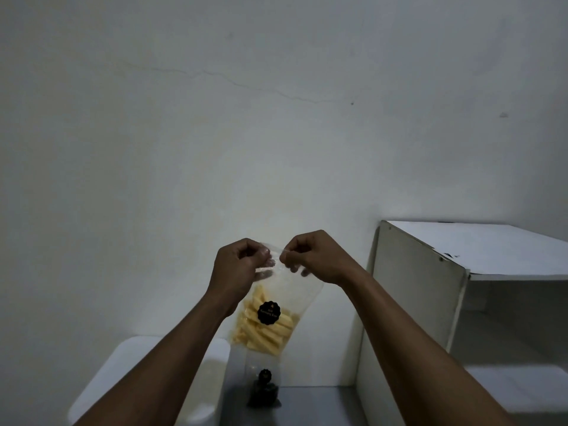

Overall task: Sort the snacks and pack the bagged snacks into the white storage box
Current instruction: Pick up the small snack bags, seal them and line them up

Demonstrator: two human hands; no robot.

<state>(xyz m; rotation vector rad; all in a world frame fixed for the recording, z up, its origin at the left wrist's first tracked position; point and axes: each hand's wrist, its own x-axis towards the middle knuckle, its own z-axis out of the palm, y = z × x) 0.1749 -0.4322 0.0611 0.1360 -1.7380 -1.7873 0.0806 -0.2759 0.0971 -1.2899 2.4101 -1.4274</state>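
A clear bag of yellow stick snacks (pixel 264 327) with a round black label hangs in the air in front of the wall. My left hand (pixel 238 265) pinches the bag's top strip at its left end. My right hand (pixel 310 256) pinches the same strip at its right end. Both hands are raised side by side, fingers curled on the plastic. Below the bag stands a second clear bag with dark snacks (pixel 264 392) and a small black label, upright on the grey surface. The white storage box (pixel 123 364) sits at the lower left, partly hidden by my left forearm.
A white shelf unit (pixel 430 302) stands at the right with open compartments. A plain white wall with a thin crack fills the background. The grey table surface (pixel 313 404) shows between the box and the shelf.
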